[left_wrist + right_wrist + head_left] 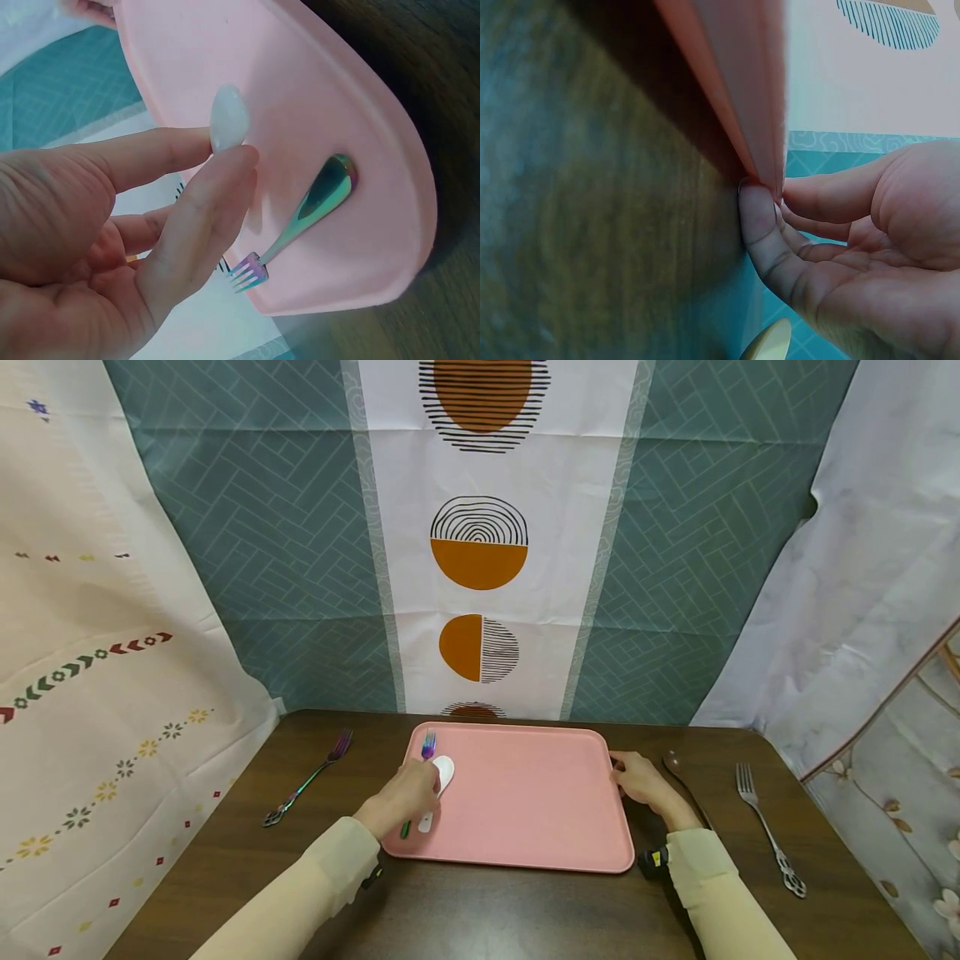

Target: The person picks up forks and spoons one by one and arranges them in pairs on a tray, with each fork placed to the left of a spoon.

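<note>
A pink tray (532,793) lies on the dark wooden table. Over its left end, my left hand (408,793) pinches a white spoon (444,768) between thumb and fingers; part of the spoon is hidden behind the hand. In the left wrist view, the pinched white spoon (229,112) shows above the fingertips. Beside it on the tray lies a rainbow-coloured fork (304,214), partly covered by the hand in the head view. My right hand (645,781) grips the tray's right rim, and the right wrist view shows thumb and fingers on either side of that edge.
Left of the tray lies another rainbow-coloured fork (311,779). On the right are a long brown spoon (686,789) close to my right hand and a silver fork (767,831) farther out. A patterned cloth (487,593) hangs behind the table.
</note>
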`<move>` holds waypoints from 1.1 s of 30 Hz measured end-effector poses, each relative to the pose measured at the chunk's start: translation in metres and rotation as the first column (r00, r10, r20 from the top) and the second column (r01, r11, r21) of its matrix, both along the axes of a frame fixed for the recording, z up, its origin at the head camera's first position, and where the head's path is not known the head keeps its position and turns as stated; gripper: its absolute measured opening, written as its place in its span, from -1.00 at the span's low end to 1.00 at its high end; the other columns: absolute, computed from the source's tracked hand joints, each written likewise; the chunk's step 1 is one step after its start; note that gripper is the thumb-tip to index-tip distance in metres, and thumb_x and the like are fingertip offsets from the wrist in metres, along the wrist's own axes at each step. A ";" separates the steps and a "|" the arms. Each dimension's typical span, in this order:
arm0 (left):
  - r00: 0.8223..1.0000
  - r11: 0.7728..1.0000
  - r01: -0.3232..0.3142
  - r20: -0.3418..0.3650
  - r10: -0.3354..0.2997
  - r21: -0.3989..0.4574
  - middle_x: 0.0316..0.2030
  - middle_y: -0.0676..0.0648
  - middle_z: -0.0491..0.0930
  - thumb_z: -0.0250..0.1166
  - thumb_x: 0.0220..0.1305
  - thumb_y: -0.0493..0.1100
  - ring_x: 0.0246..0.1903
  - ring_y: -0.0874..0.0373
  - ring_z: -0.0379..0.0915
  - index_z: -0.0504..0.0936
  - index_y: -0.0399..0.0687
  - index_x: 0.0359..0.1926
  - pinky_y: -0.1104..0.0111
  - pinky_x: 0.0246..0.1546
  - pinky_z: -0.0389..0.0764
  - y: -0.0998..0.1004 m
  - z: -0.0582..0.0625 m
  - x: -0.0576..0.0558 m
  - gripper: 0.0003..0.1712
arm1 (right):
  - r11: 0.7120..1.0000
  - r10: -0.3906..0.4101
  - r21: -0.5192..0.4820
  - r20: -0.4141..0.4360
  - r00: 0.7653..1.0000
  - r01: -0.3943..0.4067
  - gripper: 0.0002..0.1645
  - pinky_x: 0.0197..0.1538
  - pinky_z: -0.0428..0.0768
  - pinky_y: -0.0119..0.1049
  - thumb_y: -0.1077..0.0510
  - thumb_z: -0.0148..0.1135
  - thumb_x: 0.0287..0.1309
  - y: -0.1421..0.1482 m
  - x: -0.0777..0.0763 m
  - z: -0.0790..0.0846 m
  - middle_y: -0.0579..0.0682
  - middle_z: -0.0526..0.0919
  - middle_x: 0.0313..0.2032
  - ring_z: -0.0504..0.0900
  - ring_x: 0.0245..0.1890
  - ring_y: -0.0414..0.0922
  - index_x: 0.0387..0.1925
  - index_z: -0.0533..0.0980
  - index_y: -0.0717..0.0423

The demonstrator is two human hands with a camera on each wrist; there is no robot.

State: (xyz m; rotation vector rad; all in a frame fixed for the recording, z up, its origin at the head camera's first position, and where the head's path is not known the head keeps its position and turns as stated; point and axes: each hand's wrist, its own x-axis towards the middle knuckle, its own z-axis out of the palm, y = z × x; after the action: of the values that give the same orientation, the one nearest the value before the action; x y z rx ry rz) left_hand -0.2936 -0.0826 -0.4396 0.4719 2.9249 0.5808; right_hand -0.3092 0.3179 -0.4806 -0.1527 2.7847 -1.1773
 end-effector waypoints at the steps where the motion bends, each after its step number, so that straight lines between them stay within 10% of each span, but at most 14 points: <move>1: 1.000 1.000 0.001 0.002 -0.001 -0.004 -0.51 -0.05 0.58 0.51 0.05 -0.41 -0.47 0.11 0.49 0.64 -0.23 -0.45 0.40 -0.55 0.58 0.000 0.000 0.000 -0.83 | 1.000 0.001 -0.002 -0.001 1.000 -0.001 -0.39 -0.35 0.61 -0.21 0.42 -0.02 0.38 0.000 0.000 0.000 0.18 0.60 -0.30 0.62 -0.46 -0.08 0.41 0.25 0.57; 33: 0.998 1.000 -0.015 0.068 0.017 -0.028 -0.50 -0.10 0.56 0.50 0.14 -0.37 -0.56 0.13 0.51 0.63 -0.29 -0.37 0.40 -0.61 0.60 0.005 -0.003 0.002 -0.84 | 1.000 -0.015 0.015 0.018 1.000 0.015 -0.38 -0.31 0.59 -0.21 0.38 -0.02 0.40 0.001 -0.001 0.001 0.18 0.61 -0.26 0.62 -0.44 -0.07 0.43 0.25 0.55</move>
State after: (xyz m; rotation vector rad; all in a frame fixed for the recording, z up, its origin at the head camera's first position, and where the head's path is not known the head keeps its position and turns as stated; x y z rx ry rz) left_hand -0.2921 -0.0774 -0.4423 0.4176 2.8702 0.5472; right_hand -0.3098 0.3185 -0.4795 -0.1196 2.7831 -1.1552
